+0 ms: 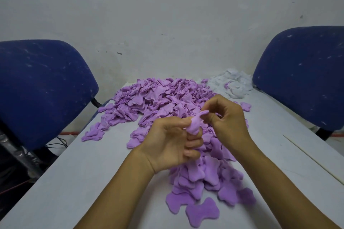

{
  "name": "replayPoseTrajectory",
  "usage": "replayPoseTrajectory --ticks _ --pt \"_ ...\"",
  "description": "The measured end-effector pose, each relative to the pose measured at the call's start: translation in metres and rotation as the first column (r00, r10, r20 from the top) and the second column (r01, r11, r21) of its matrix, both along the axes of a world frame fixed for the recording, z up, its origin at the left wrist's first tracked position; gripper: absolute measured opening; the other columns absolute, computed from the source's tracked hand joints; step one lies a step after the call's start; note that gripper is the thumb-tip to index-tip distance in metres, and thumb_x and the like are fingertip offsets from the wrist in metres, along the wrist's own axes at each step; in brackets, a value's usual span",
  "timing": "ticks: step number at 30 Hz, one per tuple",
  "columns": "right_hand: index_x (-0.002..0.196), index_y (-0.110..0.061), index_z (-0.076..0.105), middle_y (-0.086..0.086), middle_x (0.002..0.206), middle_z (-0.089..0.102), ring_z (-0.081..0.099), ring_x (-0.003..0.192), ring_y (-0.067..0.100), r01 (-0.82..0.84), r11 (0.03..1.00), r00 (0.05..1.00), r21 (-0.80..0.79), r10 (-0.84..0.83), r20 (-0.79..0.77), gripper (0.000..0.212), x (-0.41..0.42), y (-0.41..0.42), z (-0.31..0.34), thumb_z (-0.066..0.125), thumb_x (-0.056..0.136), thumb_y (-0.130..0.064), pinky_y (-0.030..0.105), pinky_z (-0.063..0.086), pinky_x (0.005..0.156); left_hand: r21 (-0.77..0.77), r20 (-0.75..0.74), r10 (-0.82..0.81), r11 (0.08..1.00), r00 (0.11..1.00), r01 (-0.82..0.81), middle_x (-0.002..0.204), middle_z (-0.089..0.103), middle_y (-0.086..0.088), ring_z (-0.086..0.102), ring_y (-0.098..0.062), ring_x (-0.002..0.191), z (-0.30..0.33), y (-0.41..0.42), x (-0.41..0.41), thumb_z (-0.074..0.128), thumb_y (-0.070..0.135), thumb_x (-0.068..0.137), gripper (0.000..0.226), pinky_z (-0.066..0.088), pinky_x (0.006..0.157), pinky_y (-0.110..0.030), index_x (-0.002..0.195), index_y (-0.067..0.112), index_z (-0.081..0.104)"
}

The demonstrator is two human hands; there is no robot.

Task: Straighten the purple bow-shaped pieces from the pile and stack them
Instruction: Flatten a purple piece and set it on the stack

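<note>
**Bow piece in hand, most of the pile still to go**

Bow-shaped piece (195, 123), purple and soft, sits crumpled between my two hands above the middle of the surface (74, 182). My left hand (173, 145) grips its lower end with curled fingers; my right hand (225, 117) pinches the upper end. Its long axis runs from low near my left fingers up and away toward my right fingertips, tilted rather than flat, and it is not yet straightened.

Below my hands, a loose run of flattened pieces (204, 176) trails toward me, overlapping more than neatly stacked; I judge these to be the finished ones. Behind lies the big pile (158, 98), rumpled and far larger, so I reckon most of the work remains.

Farther back sits a heap of white scraps (230, 83), and a blue chair (41, 89) stands on either side.
</note>
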State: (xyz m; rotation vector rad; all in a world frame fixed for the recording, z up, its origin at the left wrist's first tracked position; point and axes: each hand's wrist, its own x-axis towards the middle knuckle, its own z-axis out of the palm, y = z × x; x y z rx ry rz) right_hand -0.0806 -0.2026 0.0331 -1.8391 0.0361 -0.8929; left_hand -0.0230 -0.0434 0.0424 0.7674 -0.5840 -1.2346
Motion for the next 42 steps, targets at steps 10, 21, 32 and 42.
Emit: replayPoseTrajectory --ticks 10,21,32,42 --pt "0.078 -0.012 0.063 0.009 0.07 0.066 0.062 0.065 0.019 -0.019 0.994 0.999 0.107 0.021 -0.026 0.02 -0.002 0.003 -0.006 0.073 0.081 0.005 0.048 0.054 0.068 0.044 0.351 0.547 0.801 0.76 -0.597 0.079 0.067 -0.008 0.062 -0.018 0.069 -0.008 -0.012 0.011 0.058 0.016 0.091 0.025 0.053 0.059 -0.027 0.071 0.015 0.073" --pt "0.081 -0.01 0.065 0.011 0.071 0.064 0.065 0.063 0.017 -0.03 0.967 0.999 0.255 0.038 -0.027 0.02 0.001 0.007 0.004 0.068 0.084 0.01 0.032 0.06 0.062 0.03 0.48 0.369 0.9 0.796 -0.435 0.067 0.055 -0.008 0.052 -0.019 0.06 0.004 -0.004 0.01 0.076 0.024 0.075 0.02 0.045 0.055 -0.027 0.072 0.011 0.062" --pt "0.104 -0.004 0.069 0.008 0.082 0.071 0.071 0.073 0.018 -0.18 0.898 0.981 0.401 0.191 0.011 0.017 -0.005 0.012 0.001 0.069 0.087 -0.002 0.024 0.057 0.067 -0.048 0.491 0.526 0.813 0.695 -0.581 0.09 0.069 -0.005 0.065 -0.018 0.081 0.0 0.007 0.02 0.075 0.016 0.074 0.025 0.056 0.066 -0.027 0.099 0.014 0.074" --pt "0.102 -0.01 0.073 0.013 0.093 0.073 0.072 0.082 0.022 -0.188 0.898 0.973 0.397 0.226 -0.05 0.014 -0.008 0.01 -0.001 0.069 0.089 -0.006 0.027 0.058 0.069 -0.096 0.612 0.577 0.734 0.542 -0.672 0.077 0.067 -0.003 0.064 -0.016 0.07 -0.003 0.004 0.017 0.069 0.008 0.086 0.007 0.055 0.061 -0.027 0.092 0.01 0.071"
